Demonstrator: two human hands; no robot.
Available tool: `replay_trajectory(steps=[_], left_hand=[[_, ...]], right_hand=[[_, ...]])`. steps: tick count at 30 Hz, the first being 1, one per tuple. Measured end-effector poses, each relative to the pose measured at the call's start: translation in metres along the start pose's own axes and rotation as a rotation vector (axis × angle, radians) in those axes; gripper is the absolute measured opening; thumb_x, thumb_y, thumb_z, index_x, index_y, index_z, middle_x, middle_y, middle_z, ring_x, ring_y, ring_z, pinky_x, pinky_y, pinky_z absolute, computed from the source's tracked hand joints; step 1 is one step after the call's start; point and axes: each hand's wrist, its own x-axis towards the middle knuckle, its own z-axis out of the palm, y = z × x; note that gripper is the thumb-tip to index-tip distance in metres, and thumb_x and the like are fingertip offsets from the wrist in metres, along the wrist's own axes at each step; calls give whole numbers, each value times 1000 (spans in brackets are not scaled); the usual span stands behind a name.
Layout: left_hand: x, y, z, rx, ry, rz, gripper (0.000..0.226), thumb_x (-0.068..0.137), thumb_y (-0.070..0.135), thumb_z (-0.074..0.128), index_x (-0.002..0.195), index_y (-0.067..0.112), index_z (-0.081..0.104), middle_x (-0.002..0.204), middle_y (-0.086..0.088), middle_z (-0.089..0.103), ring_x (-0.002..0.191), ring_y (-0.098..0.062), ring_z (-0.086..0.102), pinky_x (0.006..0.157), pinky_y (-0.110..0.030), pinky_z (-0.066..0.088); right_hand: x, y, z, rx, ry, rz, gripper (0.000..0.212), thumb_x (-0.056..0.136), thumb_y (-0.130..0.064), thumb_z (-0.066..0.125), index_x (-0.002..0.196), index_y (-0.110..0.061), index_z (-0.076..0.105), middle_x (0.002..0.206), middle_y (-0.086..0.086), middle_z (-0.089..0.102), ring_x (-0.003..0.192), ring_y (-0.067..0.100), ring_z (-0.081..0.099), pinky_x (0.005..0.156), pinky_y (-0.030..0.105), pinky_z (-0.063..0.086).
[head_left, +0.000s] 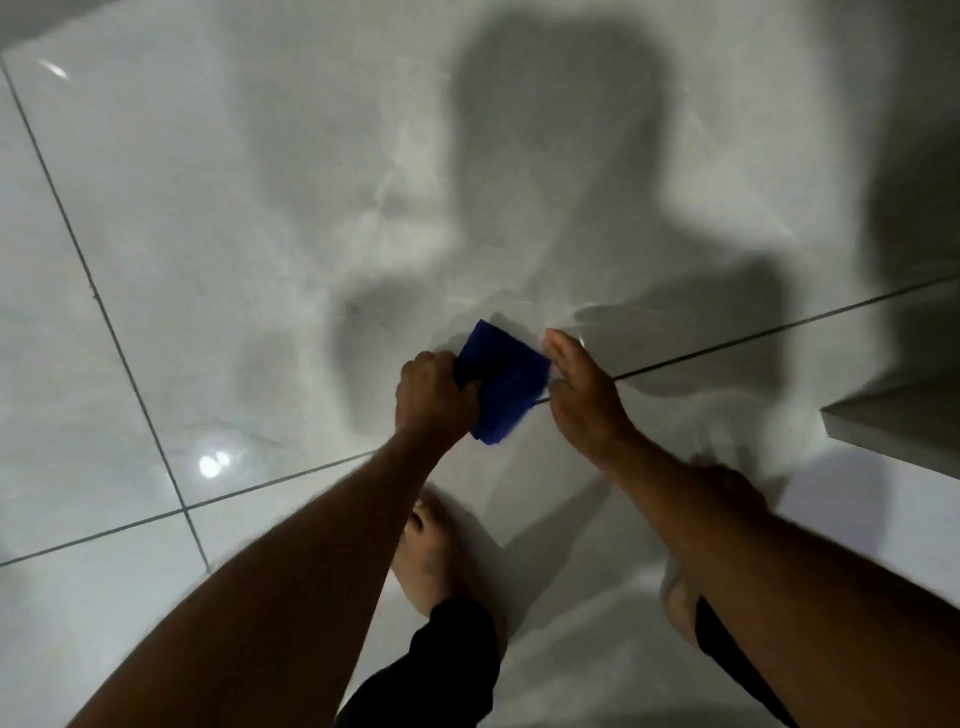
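A dark blue cloth (503, 385), folded flat, hangs between both hands above a glossy white tiled floor (208, 234). My left hand (432, 396) grips the cloth's left edge, fingers curled round it. My right hand (581, 389) is at the cloth's right edge with straight fingers pointing away from me, the thumb side touching the fabric; whether it pinches the cloth is unclear. Both forearms reach in from the bottom of the view.
My two bare feet (428, 558) stand on the floor below the hands, with dark trouser hems above them. A grey ledge or step corner (893, 426) juts in at the right. Dark grout lines cross the tiles. My shadow falls over the floor ahead.
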Motion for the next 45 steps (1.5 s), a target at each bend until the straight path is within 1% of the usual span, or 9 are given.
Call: replay_trajectory(steps=[2,6,10,16,21,26,31,37,45], left_hand=[[-9,13,-9,-73,-39,-12,15,81,22,64,92,13,61,95,-6,56,77,-17,50,56,-18,33],[-60,45,-64,-211,-121,66,22,80,23,69,89,27,49,76,12,53,65,-6,49,54,-12,28],[-132,90,-163,-318,-126,92,18,82,22,69,90,27,53,75,15,56,67,-3,53,57,-18,36],[-264,180,-356,-426,-193,228,19,84,16,70,101,16,64,88,-2,67,82,-24,62,74,-40,50],[-367,247,-496,-587,-219,376,28,82,21,69,110,21,68,98,-6,74,89,-27,69,79,-39,55],[-427,295,-588,-848,-133,382,38,78,19,76,114,28,66,110,-5,73,99,-24,70,78,-36,60],[-456,341,-614,-977,25,353,42,77,10,81,111,27,62,91,-1,75,80,-17,72,64,-30,58],[-468,408,-599,-989,-8,364,36,76,20,83,108,29,70,99,9,75,88,-13,73,68,-29,60],[-464,528,-540,-837,-191,366,24,92,15,65,115,21,62,108,-5,71,89,-18,73,69,-35,62]], right_hand=[[-26,0,-4,48,49,97,68,89,5,37,151,-22,29,156,4,37,141,16,36,107,20,30],[-96,-32,-16,21,46,204,67,95,-5,50,152,-26,23,160,5,29,144,24,33,106,28,33],[-166,-127,-52,91,49,115,79,91,-15,65,153,-21,18,161,4,25,145,22,27,106,27,29],[-295,-313,-140,148,-128,-109,102,75,0,76,153,-32,17,165,0,8,150,16,9,116,34,23],[-410,-449,-218,118,-279,-287,71,73,-8,82,133,-31,52,138,-10,52,120,-8,49,91,11,41],[-494,-528,-262,189,-298,-350,50,75,-8,81,119,-14,57,115,6,68,107,18,65,86,30,58],[-542,-552,-282,373,-257,-368,53,77,-16,79,123,-7,55,117,17,69,105,32,68,88,46,58],[-578,-538,-319,608,-116,-324,46,79,-29,78,121,-29,59,113,6,73,100,29,71,75,42,61],[-607,-491,-431,400,500,-291,51,80,-12,78,127,-16,57,104,-2,70,88,15,71,65,26,61]])
